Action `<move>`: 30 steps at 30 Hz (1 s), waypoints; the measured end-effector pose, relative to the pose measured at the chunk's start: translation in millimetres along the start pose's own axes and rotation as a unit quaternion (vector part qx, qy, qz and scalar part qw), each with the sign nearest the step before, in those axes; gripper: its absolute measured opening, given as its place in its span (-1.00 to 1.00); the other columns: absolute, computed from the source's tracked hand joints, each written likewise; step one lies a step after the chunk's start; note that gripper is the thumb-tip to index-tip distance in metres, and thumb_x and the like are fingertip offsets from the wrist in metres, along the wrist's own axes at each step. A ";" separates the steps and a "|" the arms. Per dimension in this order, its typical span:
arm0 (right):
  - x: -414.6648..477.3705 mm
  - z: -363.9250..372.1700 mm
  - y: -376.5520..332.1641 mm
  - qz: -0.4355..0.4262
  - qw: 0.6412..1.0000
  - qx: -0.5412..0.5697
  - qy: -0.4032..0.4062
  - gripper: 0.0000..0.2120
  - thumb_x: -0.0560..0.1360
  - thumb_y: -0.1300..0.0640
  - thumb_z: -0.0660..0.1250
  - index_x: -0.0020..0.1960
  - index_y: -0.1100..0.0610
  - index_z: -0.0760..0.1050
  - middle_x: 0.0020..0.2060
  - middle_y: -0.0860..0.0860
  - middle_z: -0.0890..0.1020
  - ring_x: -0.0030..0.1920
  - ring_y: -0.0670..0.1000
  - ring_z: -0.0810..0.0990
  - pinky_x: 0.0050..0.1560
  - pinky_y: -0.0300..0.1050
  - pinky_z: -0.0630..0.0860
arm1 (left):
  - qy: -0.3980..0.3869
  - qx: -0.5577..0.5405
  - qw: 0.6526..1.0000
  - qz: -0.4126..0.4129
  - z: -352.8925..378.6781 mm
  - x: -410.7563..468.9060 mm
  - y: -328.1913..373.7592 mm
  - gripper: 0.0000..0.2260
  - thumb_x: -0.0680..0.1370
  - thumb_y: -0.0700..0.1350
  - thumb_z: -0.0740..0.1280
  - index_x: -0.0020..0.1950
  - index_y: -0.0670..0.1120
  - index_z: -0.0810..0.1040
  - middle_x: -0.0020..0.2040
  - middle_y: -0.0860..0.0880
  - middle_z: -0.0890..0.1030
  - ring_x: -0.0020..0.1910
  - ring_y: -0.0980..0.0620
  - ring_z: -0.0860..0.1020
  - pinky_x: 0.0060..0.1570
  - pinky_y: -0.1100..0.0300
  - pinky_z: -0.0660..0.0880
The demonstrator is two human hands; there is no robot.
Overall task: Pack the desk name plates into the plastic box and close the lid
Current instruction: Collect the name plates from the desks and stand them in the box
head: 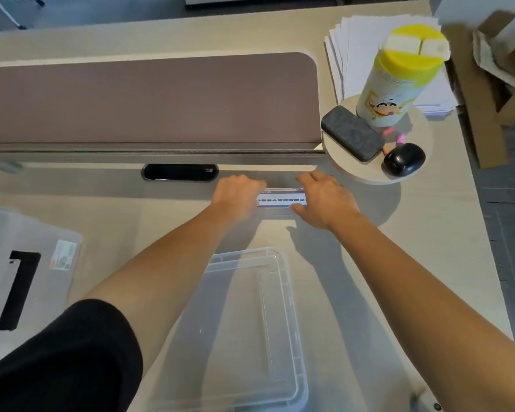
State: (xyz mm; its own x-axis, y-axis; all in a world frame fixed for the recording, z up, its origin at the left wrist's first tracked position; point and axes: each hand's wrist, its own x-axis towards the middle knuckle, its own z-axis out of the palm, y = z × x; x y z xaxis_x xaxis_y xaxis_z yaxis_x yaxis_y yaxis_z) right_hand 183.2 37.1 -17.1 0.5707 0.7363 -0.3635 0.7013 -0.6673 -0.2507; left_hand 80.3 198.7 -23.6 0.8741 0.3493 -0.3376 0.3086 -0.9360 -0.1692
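Observation:
A desk name plate [281,199], clear with a white strip of dark characters and blue edges, stands at the back of the desk just below the partition. My left hand [238,194] is curled around its left end and my right hand [324,200] grips its right end, thumb under the front edge. The clear plastic box [292,322] sits open and empty on the desk, nearer to me than the plate. Its clear lid [58,248], with a black handle, lies flat at the far left.
A mauve partition [149,99] runs along the desk's back, with a black cable slot [180,172] below it. A round stand [414,173] at the right holds a yellow bottle [399,75], a dark case [351,132] and a black earbud case [403,159]. Papers [366,49] lie behind.

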 end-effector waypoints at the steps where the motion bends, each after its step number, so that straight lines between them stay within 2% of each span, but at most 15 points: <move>1: -2.6 0.0 0.9 0.016 0.999 0.035 0.006 -0.39 0.56 -0.13 0.32 0.50 0.08 0.24 0.39 0.13 0.39 0.35 0.20 0.40 0.25 0.16 0.46 | 0.006 -0.008 1.000 0.003 -0.3 -1.6 -1.1 -0.86 0.56 -0.04 0.31 0.10 0.01 0.49 -0.02 -0.14 0.63 -0.05 -0.21 0.58 -0.26 0.09 0.34; 3: -9.0 3.8 3.6 0.046 0.991 0.125 0.031 -0.36 0.55 -0.17 0.32 0.52 0.07 0.21 0.42 0.13 0.36 0.38 0.20 0.37 0.28 0.17 0.43 | 0.026 -0.029 0.999 0.006 -2.2 -7.5 -2.8 -0.87 0.56 -0.01 0.30 0.08 0.01 0.49 -0.04 -0.12 0.64 -0.08 -0.20 0.58 -0.27 0.10 0.33; 5: -17.1 8.7 3.4 0.062 0.965 0.246 0.066 -0.29 0.53 -0.20 0.34 0.55 0.03 0.15 0.45 0.13 0.34 0.42 0.19 0.34 0.32 0.18 0.40 | 0.056 -0.053 0.997 -0.004 -5.0 -19.4 -3.9 -0.87 0.57 -0.01 0.30 0.09 0.01 0.50 -0.07 -0.09 0.65 -0.19 -0.14 0.54 -0.30 0.12 0.32; 8: -28.8 10.6 -5.0 0.083 0.874 0.466 0.108 -0.14 0.46 -0.26 0.39 0.59 -0.05 0.04 0.54 0.08 0.25 0.50 0.14 0.28 0.43 0.18 0.35 | 0.096 -0.106 0.989 -0.037 -10.5 -45.7 -4.9 -0.87 0.58 0.02 0.31 0.06 0.00 0.53 -0.12 -0.06 0.65 -0.28 -0.08 0.41 -0.33 0.14 0.30; 10: -32.9 7.5 -16.8 0.095 0.815 0.561 0.109 -0.11 0.44 -0.26 0.43 0.59 -0.09 0.02 0.55 0.04 0.23 0.51 0.11 0.26 0.45 0.19 0.33 | 0.120 -0.132 0.982 -0.064 -14.1 -63.7 -4.4 -0.88 0.58 0.02 0.32 0.02 0.00 0.53 -0.14 -0.05 0.64 -0.29 -0.07 0.39 -0.35 0.15 0.25; 13: -38.5 4.5 -42.1 0.106 0.775 0.617 0.086 -0.09 0.29 -0.39 0.45 0.52 -0.22 0.13 0.48 0.01 0.29 0.43 0.12 0.35 0.38 0.29 0.38 | 0.134 -0.158 0.973 -0.101 -18.8 -92.6 -1.0 -0.87 0.58 0.04 0.31 0.04 0.01 0.53 -0.14 -0.03 0.64 -0.30 -0.08 0.44 -0.37 0.17 0.24; 15: -40.7 4.2 -55.8 0.110 0.768 0.626 0.079 -0.12 0.18 -0.43 0.45 0.41 -0.25 0.24 0.39 0.02 0.36 0.30 0.11 0.49 0.31 0.26 0.47 | 0.130 -0.166 0.970 -0.119 -22.0 -110.2 3.2 -0.82 0.58 0.04 0.31 0.12 0.01 0.52 -0.09 -0.06 0.65 -0.24 -0.12 0.54 -0.33 0.16 0.34; 17: -47.1 0.1 -68.5 0.102 0.778 0.615 0.077 -0.22 0.15 -0.40 0.42 0.30 -0.23 0.31 0.31 0.06 0.42 0.15 0.07 0.59 0.20 0.15 0.57 | 0.115 -0.172 0.970 -0.130 -22.6 -128.7 7.1 -0.76 0.59 0.04 0.30 0.20 -0.02 0.46 -0.03 -0.08 0.64 -0.19 -0.13 0.57 -0.29 0.13 0.42; 19: -56.2 -5.4 -77.6 0.079 0.813 0.571 0.084 -0.29 0.18 -0.35 0.40 0.27 -0.19 0.33 0.26 0.07 0.42 0.07 0.03 0.60 0.09 0.03 0.60 | 0.083 -0.191 0.971 -0.118 -20.3 -147.8 7.7 -0.71 0.59 0.08 0.28 0.23 -0.05 0.41 0.00 -0.08 0.63 -0.20 -0.09 0.53 -0.27 0.11 0.44; 21: -65.1 -10.5 -81.2 0.041 0.856 0.510 0.079 -0.37 0.29 -0.20 0.47 0.30 -0.11 0.37 0.24 0.05 0.34 0.06 0.02 0.55 0.12 0.01 0.58 | 0.028 -0.285 0.955 -0.071 -15.2 -167.4 1.7 -0.62 0.56 0.18 0.28 0.26 -0.02 0.39 0.08 -0.02 0.59 -0.11 -0.02 0.52 -0.19 0.10 0.48; 23: -75.7 -17.0 -84.5 0.000 0.892 0.450 0.052 -0.38 0.33 -0.11 0.52 0.33 -0.10 0.40 0.24 0.02 0.28 0.12 0.11 0.53 0.14 -0.01 0.56 | -0.035 -0.418 0.907 -0.029 -9.5 -190.3 -12.3 -0.44 0.49 0.29 0.31 0.39 0.05 0.33 0.32 0.06 0.48 0.19 0.06 0.49 0.10 0.07 0.50; 25: -88.3 -29.3 -89.8 -0.023 0.902 0.431 0.030 -0.33 0.23 -0.16 0.52 0.30 -0.13 0.43 0.26 0.02 0.28 0.15 0.18 0.56 0.07 -0.04 0.54 | -0.075 -0.512 0.855 -0.025 -4.2 -213.3 -28.1 -0.27 0.40 0.33 0.38 0.49 0.17 0.21 0.47 0.10 0.31 0.40 0.08 0.35 0.32 0.02 0.40; 27: -103.1 -42.2 -100.2 -0.037 0.895 0.445 0.018 -0.34 0.13 -0.19 0.48 0.22 -0.18 0.47 0.29 0.05 0.31 0.11 0.17 0.59 0.03 0.01 0.55 | -0.110 -0.577 0.809 -0.021 3.8 -237.7 -43.6 -0.17 0.32 0.30 0.48 0.49 0.30 0.12 0.51 0.11 0.23 0.46 0.06 0.27 0.36 0.03 0.35; 30: -124.1 -59.0 -119.7 -0.072 0.861 0.504 -0.013 -0.46 0.15 -0.10 0.46 0.14 -0.19 0.54 0.28 0.05 0.38 -0.02 0.10 0.60 0.04 0.11 0.55 | -0.116 -0.636 0.763 0.024 12.0 -271.9 -55.5 -0.03 0.21 0.26 0.56 0.47 0.42 0.04 0.52 0.07 0.21 0.49 0.06 0.23 0.43 0.02 0.29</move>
State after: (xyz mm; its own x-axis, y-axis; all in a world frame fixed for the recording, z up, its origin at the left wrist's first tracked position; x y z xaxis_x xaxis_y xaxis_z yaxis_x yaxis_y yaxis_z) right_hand 53.6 32.2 111.0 0.4895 0.8254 -0.2811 0.0290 -0.3376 -0.9408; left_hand -179.0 156.2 66.5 0.8514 0.1743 -0.4948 0.5217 -0.1825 0.8334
